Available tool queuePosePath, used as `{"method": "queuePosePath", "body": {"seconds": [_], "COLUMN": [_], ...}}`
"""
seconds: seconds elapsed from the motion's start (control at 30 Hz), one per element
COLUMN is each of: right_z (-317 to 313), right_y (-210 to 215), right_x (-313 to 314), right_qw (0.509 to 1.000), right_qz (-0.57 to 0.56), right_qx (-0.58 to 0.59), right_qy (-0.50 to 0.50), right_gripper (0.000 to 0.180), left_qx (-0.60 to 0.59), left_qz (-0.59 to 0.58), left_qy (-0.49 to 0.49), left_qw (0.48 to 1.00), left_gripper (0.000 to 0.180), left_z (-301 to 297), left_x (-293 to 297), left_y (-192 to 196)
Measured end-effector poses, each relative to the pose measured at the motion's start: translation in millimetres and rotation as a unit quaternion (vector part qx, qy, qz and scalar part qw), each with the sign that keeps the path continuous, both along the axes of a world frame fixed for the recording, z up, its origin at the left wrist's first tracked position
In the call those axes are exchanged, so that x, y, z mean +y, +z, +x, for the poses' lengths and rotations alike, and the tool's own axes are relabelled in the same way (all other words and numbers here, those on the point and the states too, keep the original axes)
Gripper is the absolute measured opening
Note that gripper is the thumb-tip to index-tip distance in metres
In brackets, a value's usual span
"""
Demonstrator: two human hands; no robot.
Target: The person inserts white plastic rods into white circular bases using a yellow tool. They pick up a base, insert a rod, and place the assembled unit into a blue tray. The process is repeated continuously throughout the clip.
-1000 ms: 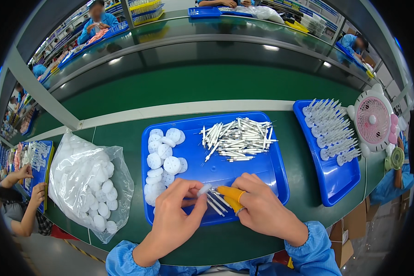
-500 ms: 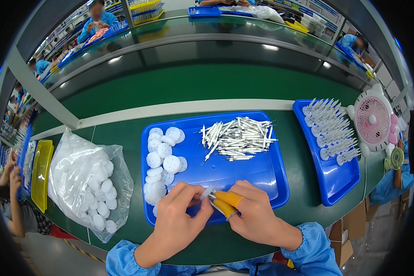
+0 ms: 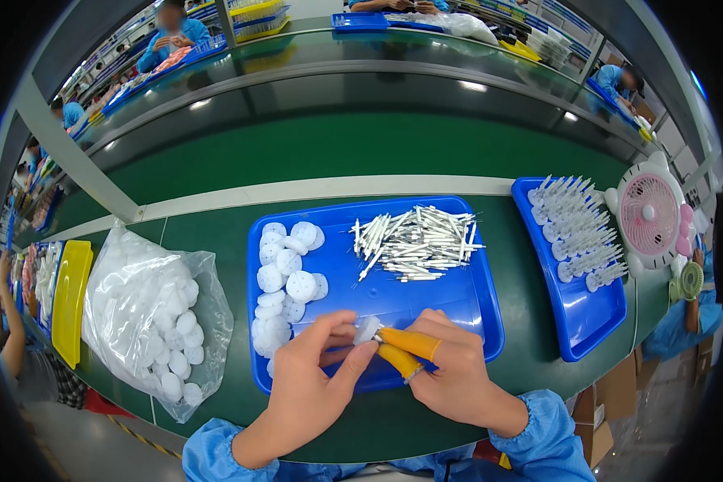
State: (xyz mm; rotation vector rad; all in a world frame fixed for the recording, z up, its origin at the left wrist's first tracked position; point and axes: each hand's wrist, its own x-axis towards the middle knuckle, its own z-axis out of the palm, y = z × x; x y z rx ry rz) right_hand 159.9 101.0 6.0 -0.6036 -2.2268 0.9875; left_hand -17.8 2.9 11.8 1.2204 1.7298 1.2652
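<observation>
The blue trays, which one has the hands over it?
The middle tray, with loose discs and sticks. The right tray has no hands near.

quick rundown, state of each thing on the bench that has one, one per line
left hand: pinching a white round disc at its fingertips
right hand: orange cots on two fingers, meeting the disc
clear plastic bag: open, filled with white discs
middle blue tray: discs heaped left, thin white sticks piled loose at top
right blue tray: assembled pieces laid in rows
pink fan: upright, spinning or not cannot be told
</observation>
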Motion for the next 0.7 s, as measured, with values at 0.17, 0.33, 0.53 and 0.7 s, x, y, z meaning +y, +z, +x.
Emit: {"method": "queuePosePath", "body": {"seconds": [0.17,0.33,0.53,0.7], "right_z": [7,10,10,9], "right_y": [16,17,14,14], "right_x": [-3,-3,-4,0], "right_qw": [0.998,0.998,0.997,0.996], "right_qz": [0.058,0.061,0.072,0.092], "right_qx": [0.02,-0.003,0.002,-0.004], "right_qy": [-0.024,0.006,0.001,0.021], "right_gripper": [0.053,0.057,0.055,0.054], "left_qx": [-0.107,-0.058,-0.03,-0.03], "left_qz": [0.042,0.085,0.064,0.069], "left_qy": [-0.029,-0.067,-0.049,-0.043], "left_qw": [0.993,0.992,0.996,0.996], "left_gripper": [0.043,0.051,0.052,0.052], "left_z": [-2,-4,-3,-4], "left_x": [-1,-1,-2,-2], "left_y": [5,0,1,0]}}
